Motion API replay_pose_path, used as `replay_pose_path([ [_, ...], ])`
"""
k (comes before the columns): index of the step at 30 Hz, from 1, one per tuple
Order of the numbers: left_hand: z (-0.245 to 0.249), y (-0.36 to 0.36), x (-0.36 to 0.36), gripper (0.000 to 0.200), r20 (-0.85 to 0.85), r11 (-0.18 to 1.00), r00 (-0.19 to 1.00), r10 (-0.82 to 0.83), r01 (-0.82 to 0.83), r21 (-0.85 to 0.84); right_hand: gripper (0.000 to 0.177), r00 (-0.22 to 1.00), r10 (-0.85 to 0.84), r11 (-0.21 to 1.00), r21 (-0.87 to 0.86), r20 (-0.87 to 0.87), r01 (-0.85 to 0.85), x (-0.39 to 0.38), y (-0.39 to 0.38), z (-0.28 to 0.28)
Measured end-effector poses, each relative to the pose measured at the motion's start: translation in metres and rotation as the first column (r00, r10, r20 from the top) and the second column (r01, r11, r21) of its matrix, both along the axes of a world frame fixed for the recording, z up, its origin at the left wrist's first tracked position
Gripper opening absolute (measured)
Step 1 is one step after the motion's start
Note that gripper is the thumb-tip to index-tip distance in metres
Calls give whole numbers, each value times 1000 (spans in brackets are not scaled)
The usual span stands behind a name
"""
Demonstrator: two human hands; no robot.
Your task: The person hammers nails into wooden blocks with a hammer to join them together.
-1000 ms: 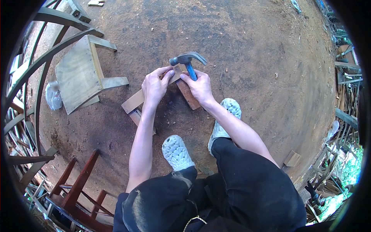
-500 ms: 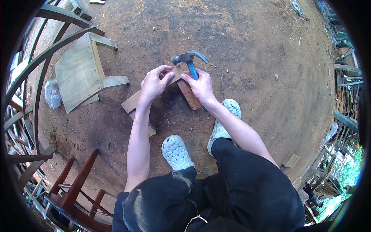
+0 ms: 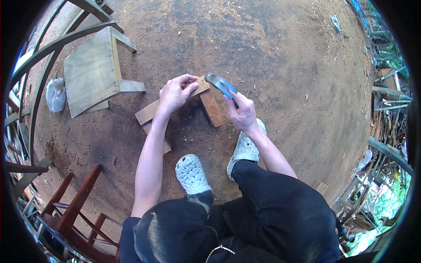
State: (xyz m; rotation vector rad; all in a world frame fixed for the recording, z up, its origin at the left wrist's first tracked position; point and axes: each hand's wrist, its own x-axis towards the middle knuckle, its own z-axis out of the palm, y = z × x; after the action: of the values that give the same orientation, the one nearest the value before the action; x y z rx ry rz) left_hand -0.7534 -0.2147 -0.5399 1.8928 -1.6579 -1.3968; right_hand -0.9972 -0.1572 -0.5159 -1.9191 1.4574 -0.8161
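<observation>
My left hand [image 3: 176,94] is closed on a light wooden board [image 3: 148,112], near its upper right end. Under that end a reddish-brown wood block [image 3: 212,108] meets the board at an angle. Another wood piece [image 3: 165,145] joins at the board's lower left end, partly behind my left forearm. My right hand [image 3: 242,112] grips a claw hammer [image 3: 220,86] by its blue handle. The hammer's head is at the board's right end, close to my left fingertips. Whether a nail sits between those fingertips is too small to tell.
A pale plywood seat with legs [image 3: 92,72] lies on the dirt ground at upper left, beside a plastic bag [image 3: 55,95]. Dark red chair legs [image 3: 79,199] stand at lower left. Scrap wood [image 3: 388,153] is piled along the right edge. My feet wear white clogs [image 3: 192,173].
My right hand has moved off the board, down and right, and its grip on the hammer has shifted. The hammer's head is turned and lower, against the board's end. My left hand stays on the board.
</observation>
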Motion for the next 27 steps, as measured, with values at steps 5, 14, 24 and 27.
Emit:
replay_pose_path([
  [5,2,2,0,33,-9,1000,1000,-9,9,-21,50,999,19,993,-118,46,-13,1,12,-3],
  [14,1,4,0,33,-7,999,1000,-4,4,-37,30,997,-31,991,-127,71,40,4,13,4],
  [24,-3,3,0,33,-12,1000,1000,-2,2,-25,31,999,10,997,-74,38,-8,6,15,-1],
  [27,-3,3,1,32,-4,1000,1000,-5,5,-27,54,984,80,929,-371,161,-15,8,15,-10],
])
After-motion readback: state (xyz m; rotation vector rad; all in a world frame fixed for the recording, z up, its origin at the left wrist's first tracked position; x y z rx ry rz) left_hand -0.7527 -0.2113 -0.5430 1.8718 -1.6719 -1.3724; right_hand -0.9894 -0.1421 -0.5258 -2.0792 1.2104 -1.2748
